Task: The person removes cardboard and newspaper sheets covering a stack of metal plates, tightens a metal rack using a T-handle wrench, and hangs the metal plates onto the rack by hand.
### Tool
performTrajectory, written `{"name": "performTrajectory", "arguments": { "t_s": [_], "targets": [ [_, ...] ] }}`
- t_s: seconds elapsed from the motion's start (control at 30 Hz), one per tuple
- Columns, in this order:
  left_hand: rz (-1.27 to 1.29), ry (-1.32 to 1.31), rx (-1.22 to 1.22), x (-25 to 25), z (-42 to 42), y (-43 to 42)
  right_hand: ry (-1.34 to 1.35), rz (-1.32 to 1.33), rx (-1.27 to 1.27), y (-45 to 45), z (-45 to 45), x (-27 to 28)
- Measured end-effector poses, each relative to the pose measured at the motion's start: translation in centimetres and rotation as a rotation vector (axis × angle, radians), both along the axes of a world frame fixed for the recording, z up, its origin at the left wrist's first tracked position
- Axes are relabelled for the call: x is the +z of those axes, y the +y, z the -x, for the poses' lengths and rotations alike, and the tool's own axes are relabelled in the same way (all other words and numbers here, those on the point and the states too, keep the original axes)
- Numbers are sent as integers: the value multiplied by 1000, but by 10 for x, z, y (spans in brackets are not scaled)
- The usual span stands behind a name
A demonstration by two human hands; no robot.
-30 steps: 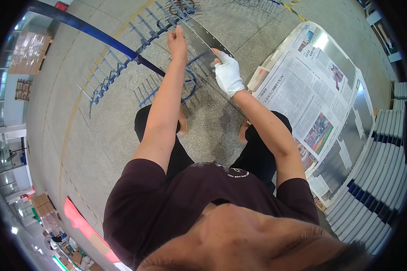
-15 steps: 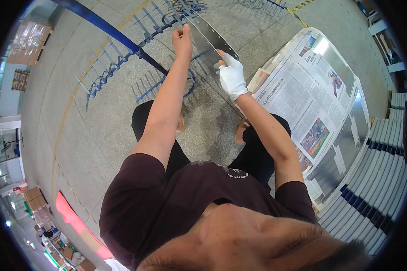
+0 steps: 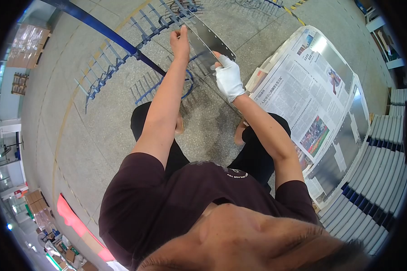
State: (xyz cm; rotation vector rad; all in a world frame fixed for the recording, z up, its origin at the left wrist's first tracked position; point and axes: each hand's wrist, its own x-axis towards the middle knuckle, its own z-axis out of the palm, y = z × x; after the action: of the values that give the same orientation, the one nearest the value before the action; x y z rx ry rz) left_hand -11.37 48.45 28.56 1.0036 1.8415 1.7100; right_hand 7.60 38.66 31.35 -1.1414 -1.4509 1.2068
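Observation:
A long metal panel [image 3: 204,39] with small holes along its edge slants across the upper middle. My right hand [image 3: 229,77], in a white glove with bare fingertips, grips the panel's near end, thumb on top. My left hand [image 3: 180,43], ungloved, is closed at the panel's left edge, with thumb and fingers pinched; what lies between them is too small to tell. The panel's far end meets a blue rack [image 3: 154,33] with rows of flat metal prongs.
Newspaper sheets [image 3: 298,90] cover metal sheets on a stack at the right. Beside it stand grey stacked panels [image 3: 368,189]. A blue pole [image 3: 99,30] crosses the upper left. A pink sheet [image 3: 79,223] lies at the lower left.
Both hands and the panel stay nearly in place. The view has shifted slightly, and the gloved hand's fingers sit a little differently on the panel's edge.

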Motion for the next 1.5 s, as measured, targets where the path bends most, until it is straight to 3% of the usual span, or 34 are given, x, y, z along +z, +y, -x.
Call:
{"name": "performTrajectory", "arguments": {
  "t_s": [0.47,0.53,1.5],
  "targets": [
    [-4,-147,-53,-3,6,2,-51,-68,-46,-2,3,1],
    [-2,-143,-59,-4,6,3,-148,-68,-40,-11,-4,29],
    [28,-132,-74,2,3,4,-187,-110,-35,-10,-6,27]
  ]
}}
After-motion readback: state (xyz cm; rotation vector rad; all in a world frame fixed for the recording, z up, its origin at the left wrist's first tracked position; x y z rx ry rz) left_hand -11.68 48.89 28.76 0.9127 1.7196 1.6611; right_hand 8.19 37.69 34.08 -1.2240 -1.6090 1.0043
